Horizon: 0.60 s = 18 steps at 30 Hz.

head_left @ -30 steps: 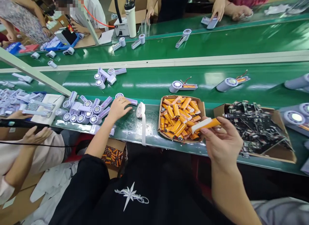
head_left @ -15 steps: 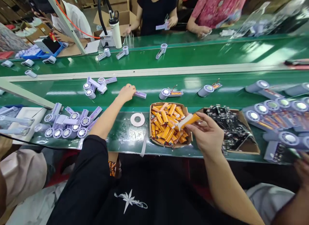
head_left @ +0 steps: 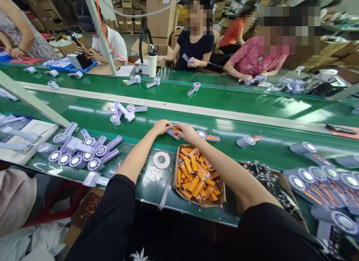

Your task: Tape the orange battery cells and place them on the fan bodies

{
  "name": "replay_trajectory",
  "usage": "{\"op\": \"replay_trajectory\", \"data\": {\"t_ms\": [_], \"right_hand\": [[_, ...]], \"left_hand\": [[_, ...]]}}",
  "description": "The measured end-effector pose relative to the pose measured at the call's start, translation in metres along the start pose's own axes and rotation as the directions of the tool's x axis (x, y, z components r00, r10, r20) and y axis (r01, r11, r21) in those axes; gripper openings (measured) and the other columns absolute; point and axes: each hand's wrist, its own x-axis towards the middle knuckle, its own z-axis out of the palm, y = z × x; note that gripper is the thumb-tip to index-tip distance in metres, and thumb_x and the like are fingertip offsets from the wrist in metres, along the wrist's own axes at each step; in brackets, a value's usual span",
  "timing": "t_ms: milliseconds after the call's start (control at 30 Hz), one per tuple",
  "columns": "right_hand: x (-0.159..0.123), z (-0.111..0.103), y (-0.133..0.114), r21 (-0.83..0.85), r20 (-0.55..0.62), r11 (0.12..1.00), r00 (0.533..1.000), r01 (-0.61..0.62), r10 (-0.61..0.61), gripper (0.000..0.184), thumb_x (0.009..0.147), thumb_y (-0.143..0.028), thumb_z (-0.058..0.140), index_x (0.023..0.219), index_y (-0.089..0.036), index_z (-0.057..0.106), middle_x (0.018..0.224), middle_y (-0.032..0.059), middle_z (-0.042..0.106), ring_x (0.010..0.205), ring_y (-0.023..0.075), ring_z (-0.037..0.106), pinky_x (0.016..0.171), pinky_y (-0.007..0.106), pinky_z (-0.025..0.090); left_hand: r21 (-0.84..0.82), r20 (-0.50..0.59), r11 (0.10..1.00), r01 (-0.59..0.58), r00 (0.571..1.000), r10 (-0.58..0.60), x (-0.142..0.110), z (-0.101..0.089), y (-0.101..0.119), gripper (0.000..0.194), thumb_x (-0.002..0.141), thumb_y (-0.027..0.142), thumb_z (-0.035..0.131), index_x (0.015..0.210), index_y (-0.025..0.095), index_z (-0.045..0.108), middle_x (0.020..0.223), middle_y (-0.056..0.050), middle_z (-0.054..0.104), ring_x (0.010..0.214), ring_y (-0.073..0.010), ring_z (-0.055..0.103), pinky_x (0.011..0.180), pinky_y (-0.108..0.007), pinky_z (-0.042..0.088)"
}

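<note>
Over the green belt, my left hand is closed at the left end of a lilac handheld fan, whose head it hides. My right hand pinches an orange-wrapped battery right at the fan's handle. How far the battery sits inside the handle is hidden by my fingers. Below my right forearm stands a cardboard box full of orange batteries. To the right of my hands lies another fan with an orange battery in its handle.
A roll of white tape lies on the table edge. Lilac fans are piled at left and more at right. A box of black circuit parts stands beneath my right arm. Co-workers sit across the belt.
My right hand has carried the battery from above the box up and left to the fan at my left hand. The view has tilted up.
</note>
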Motion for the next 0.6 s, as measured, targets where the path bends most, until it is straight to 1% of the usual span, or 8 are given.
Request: {"op": "replay_trajectory", "data": {"t_ms": [67, 200, 300, 400, 467, 500, 567, 600], "right_hand": [[0.001, 0.005, 0.006, -0.087, 0.066, 0.996, 0.998, 0.016, -0.01, 0.037, 0.097, -0.024, 0.068, 0.134, -0.023, 0.071, 0.1, 0.0081, 0.084, 0.095, 0.0265, 0.079, 0.089, 0.035, 0.058], [-0.002, 0.009, 0.015, -0.226, 0.199, 0.973, 0.98, 0.057, -0.011, 0.041, 0.101, -0.027, 0.06, 0.142, -0.026, 0.068, 0.113, 0.0106, 0.082, 0.105, 0.0308, 0.077, 0.095, 0.039, 0.056], [0.003, 0.015, 0.009, -0.297, 0.285, 0.951, 0.958, 0.086, 0.002, 0.046, 0.103, -0.033, 0.058, 0.148, -0.027, 0.063, 0.121, 0.0135, 0.08, 0.111, 0.0335, 0.076, 0.097, 0.044, 0.056], [0.016, 0.015, -0.005, -0.345, 0.341, 0.933, 0.94, 0.103, 0.022, 0.043, 0.101, -0.035, 0.06, 0.141, -0.023, 0.069, 0.126, 0.0177, 0.078, 0.115, 0.035, 0.074, 0.098, 0.045, 0.056], [0.022, 0.006, -0.014, -0.353, 0.363, 0.929, 0.931, 0.11, 0.028, 0.039, 0.1, -0.034, 0.062, 0.135, -0.02, 0.072, 0.126, 0.0179, 0.078, 0.114, 0.0341, 0.075, 0.098, 0.043, 0.056], [0.021, -0.002, -0.018, -0.348, 0.369, 0.931, 0.929, 0.112, 0.026, 0.039, 0.099, -0.033, 0.063, 0.135, -0.021, 0.073, 0.125, 0.0169, 0.079, 0.113, 0.0334, 0.075, 0.098, 0.042, 0.056], [0.008, -0.023, -0.021, -0.326, 0.355, 0.938, 0.935, 0.113, 0.011, 0.041, 0.099, -0.03, 0.062, 0.138, -0.021, 0.072, 0.126, 0.0148, 0.079, 0.114, 0.0329, 0.075, 0.101, 0.042, 0.056], [-0.006, -0.034, -0.02, -0.32, 0.332, 0.941, 0.943, 0.11, 0.002, 0.043, 0.101, -0.03, 0.059, 0.142, -0.021, 0.069, 0.132, 0.0147, 0.077, 0.12, 0.0331, 0.073, 0.104, 0.043, 0.055]], "left_hand": [[-0.029, -0.015, 0.999, 0.016, 1.0, -0.016, 0.002, 0.006, 0.003, 0.023, 0.099, 0.034, 0.064, 0.109, 0.024, 0.082, 0.121, -0.005, 0.077, 0.114, -0.0214, 0.068, 0.097, -0.029, 0.049], [-0.067, -0.037, 0.997, 0.049, 0.998, -0.051, 0.003, 0.014, 0.009, 0.021, 0.1, 0.031, 0.062, 0.109, 0.024, 0.081, 0.126, -0.003, 0.076, 0.119, -0.0212, 0.067, 0.099, -0.029, 0.049], [-0.078, -0.051, 0.993, 0.086, 0.995, -0.09, 0.003, 0.018, 0.013, 0.023, 0.102, 0.032, 0.059, 0.106, 0.022, 0.079, 0.122, -0.006, 0.078, 0.115, -0.0228, 0.068, 0.098, -0.031, 0.05], [-0.084, -0.058, 0.99, 0.113, 0.991, -0.118, 0.008, 0.017, 0.022, 0.026, 0.104, 0.032, 0.054, 0.106, 0.019, 0.078, 0.115, -0.009, 0.079, 0.11, -0.0245, 0.07, 0.098, -0.034, 0.051], [-0.09, -0.063, 0.99, 0.107, 0.992, -0.113, 0.011, 0.013, 0.031, 0.026, 0.104, 0.027, 0.053, 0.112, 0.017, 0.076, 0.119, -0.012, 0.078, 0.113, -0.0249, 0.069, 0.102, -0.036, 0.051], [-0.093, -0.071, 0.991, 0.097, 0.992, -0.104, 0.009, 0.01, 0.036, 0.027, 0.102, 0.024, 0.053, 0.118, 0.016, 0.074, 0.125, -0.013, 0.076, 0.118, -0.0253, 0.068, 0.105, -0.037, 0.05], [-0.096, -0.103, 0.992, 0.081, 0.99, -0.091, -0.007, 0.004, 0.044, 0.037, 0.1, 0.017, 0.052, 0.135, 0.014, 0.066, 0.14, -0.017, 0.068, 0.133, -0.0265, 0.061, 0.116, -0.043, 0.044], [-0.095, -0.126, 0.994, 0.06, 0.989, -0.072, -0.023, 0.003, 0.045, 0.043, 0.1, 0.017, 0.051, 0.142, 0.013, 0.061, 0.147, -0.018, 0.064, 0.139, -0.027, 0.057, 0.122, -0.046, 0.04]]}}
